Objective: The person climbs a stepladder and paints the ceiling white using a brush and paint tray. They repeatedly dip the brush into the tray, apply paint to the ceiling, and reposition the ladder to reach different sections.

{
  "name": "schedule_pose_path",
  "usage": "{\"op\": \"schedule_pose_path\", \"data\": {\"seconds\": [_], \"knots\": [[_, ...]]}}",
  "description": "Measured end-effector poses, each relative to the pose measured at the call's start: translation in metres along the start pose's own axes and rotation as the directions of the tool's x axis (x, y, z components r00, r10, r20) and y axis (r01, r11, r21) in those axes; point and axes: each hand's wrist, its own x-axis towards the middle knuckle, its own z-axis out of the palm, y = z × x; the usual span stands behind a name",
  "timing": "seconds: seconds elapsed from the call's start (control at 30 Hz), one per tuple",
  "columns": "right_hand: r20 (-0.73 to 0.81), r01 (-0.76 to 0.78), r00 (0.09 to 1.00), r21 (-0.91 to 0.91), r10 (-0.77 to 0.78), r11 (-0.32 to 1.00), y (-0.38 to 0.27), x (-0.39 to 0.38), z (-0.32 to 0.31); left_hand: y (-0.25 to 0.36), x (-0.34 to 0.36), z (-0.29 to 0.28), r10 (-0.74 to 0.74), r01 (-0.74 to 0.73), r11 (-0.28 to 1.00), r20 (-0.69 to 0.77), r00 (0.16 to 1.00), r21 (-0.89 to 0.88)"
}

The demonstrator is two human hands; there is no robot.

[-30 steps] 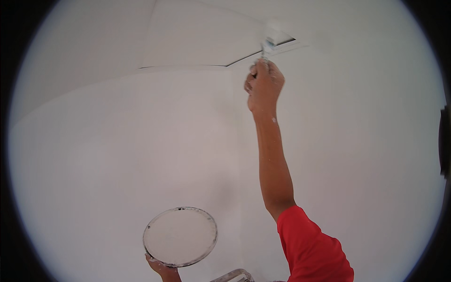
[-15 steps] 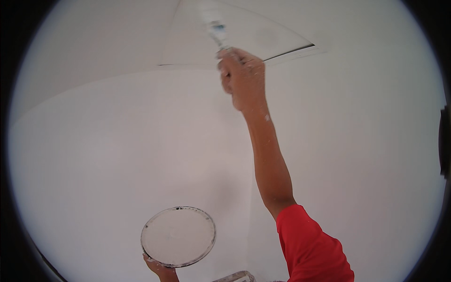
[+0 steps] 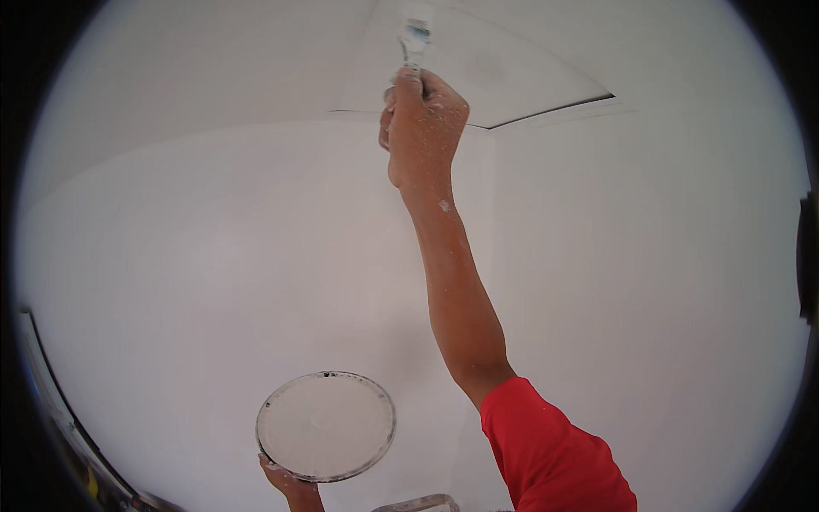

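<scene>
High up, my right hand [image 3: 424, 119] is closed around the handle of a putty knife [image 3: 415, 36]. Its pale, slightly blurred blade points up at the white ceiling and has a blue-green mark on it. White specks dot this hand and wrist. Low on the left, my left hand [image 3: 286, 480] grips the edge of a round lid [image 3: 326, 427] from beneath. A pale coating covers the lid's upper face, and its rim is dark and smudged. Most of the left hand's fingers are hidden under the lid.
A ceiling panel [image 3: 512, 81] with a dark gap along one edge lies beyond the right hand. White walls [image 3: 213, 256] meet in a corner behind the arm. A rounded rim [image 3: 418, 503] shows at the bottom edge. Dark-edged items [image 3: 77, 435] stand at lower left.
The putty knife and my right hand have shifted up, the blade slightly right. The view has turned left, bringing items in at lower left. My left hand still holds the lid.
</scene>
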Motion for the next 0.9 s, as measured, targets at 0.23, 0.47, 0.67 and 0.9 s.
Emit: {"op": "schedule_pose_path", "data": {"seconds": [0.23,0.47,0.67,0.9], "knots": [[0.064,-0.204,0.971,-0.265,0.228,0.942,0.072,0.052,-0.064,-0.010,0.029,0.052,-0.145,0.155,0.984,-0.115,0.983,0.085],[-0.250,-0.297,0.934,-0.148,0.254,0.943,0.115,0.212,-0.102,-0.008,0.066,0.203,-0.112,0.126,0.972,-0.080,0.990,0.196],[-0.099,-0.266,0.962,-0.137,0.254,0.954,0.089,0.266,-0.093,-0.004,0.033,0.234,-0.171,0.183,0.980,-0.135,0.976,0.081],[-0.312,-0.369,0.893,-0.091,0.326,0.925,-0.032,0.086,-0.153,0.023,-0.148,0.154,-0.094,0.115,0.952,-0.085,0.992,0.284]]}}
